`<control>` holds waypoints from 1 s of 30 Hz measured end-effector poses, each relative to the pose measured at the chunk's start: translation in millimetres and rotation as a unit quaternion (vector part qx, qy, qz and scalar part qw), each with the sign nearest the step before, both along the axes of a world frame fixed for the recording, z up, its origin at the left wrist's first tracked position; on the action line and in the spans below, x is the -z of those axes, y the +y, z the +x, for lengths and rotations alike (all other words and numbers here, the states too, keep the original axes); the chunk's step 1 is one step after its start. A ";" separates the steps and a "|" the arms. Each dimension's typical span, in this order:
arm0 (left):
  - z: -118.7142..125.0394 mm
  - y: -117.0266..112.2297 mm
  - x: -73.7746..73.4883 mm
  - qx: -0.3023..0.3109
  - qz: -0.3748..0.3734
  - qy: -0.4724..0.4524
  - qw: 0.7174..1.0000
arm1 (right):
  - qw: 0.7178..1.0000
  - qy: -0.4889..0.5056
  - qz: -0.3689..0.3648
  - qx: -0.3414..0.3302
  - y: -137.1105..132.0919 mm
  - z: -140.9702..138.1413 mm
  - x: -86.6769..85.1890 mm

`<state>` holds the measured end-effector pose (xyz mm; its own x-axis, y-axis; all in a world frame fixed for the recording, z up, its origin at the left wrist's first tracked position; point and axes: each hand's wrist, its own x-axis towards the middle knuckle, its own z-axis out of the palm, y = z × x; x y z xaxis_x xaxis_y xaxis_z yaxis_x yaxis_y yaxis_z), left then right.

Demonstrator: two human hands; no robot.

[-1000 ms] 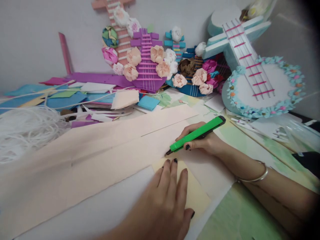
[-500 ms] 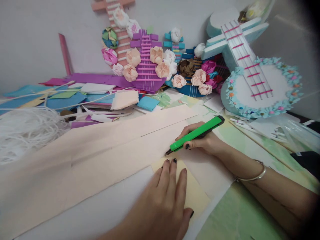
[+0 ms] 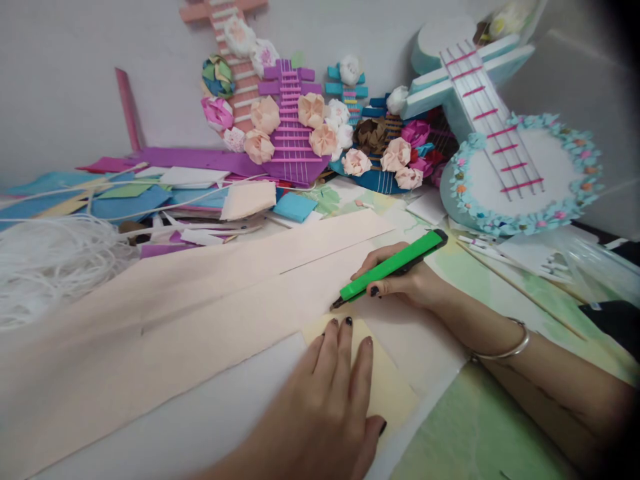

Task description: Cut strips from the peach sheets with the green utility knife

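Hardly changed from half a second ago, apart from a slight drift of the view. Still gripping the green cutter [image 3: 385, 270] in the right hand [image 3: 417, 283], slanted, with dark tip down at the pale peach paper [image 3: 200, 320], just beyond the left fingertips. Still resting the left hand [image 3: 330, 400] flat on the pale yellow paper [image 3: 393, 397], fingers slightly spread, grasping nothing. Slim, straight-sided and smooth as to the cutter; matte, long and faintly creased as to the peach paper, with a thin dark line across. Spread over the green-and-white patterned bench [image 3: 465, 427]. Heaped at left in loose, tangled loops: white cord [image 3: 60, 267]. Propped behind: a flat purple guitar shape [image 3: 286, 143] with pink crossbars, and a thick turquoise guitar shape [image 3: 540, 153], rimmed with tiny flowers.
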<state>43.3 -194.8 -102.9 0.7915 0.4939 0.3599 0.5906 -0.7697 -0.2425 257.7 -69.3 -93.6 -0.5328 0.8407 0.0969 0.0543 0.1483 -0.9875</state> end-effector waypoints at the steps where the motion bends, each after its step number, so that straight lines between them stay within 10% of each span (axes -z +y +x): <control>1: 0.0 0.3 0.1 0.000 0.000 0.001 1.000 | 1.000 0.002 -0.001 0.000 0.3 0.5 1.0; 30: -1.8 1.0 1.1 -0.001 0.000 0.006 1.000 | 1.000 0.011 0.000 0.003 1.5 3.5 2.0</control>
